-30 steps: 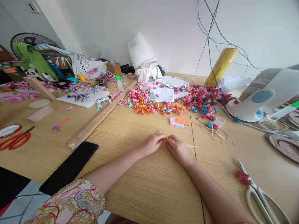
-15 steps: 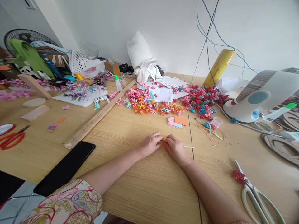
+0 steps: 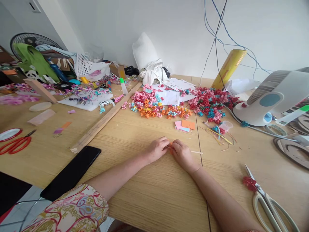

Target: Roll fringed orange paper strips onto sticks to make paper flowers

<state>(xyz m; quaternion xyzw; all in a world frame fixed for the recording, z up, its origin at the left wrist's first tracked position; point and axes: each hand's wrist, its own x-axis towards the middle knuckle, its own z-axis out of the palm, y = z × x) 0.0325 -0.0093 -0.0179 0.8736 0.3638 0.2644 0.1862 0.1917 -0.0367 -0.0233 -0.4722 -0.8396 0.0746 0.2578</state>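
My left hand (image 3: 157, 150) and my right hand (image 3: 182, 155) meet over the middle of the table, fingers pinched together. Between their fingertips shows a small piece of orange paper (image 3: 171, 146), mostly covered by the fingers. A thin white stick (image 3: 197, 152) pokes out to the right from behind my right hand; a short thin length also shows at my left fingertips. Just beyond my hands lie pink and blue paper slips (image 3: 181, 128) and an orange slip (image 3: 188, 124).
Piles of small pink and orange paper flowers (image 3: 147, 111) and red ones (image 3: 207, 100) lie further back. A wooden bar (image 3: 106, 120) and a black phone (image 3: 71, 172) lie left. White-handled scissors (image 3: 263, 199) rest at right, below a white fan (image 3: 267, 96).
The view has shifted slightly, so the surroundings appear a little further right. Both hands stay together, pinching the orange paper, with barely any visible finger movement.
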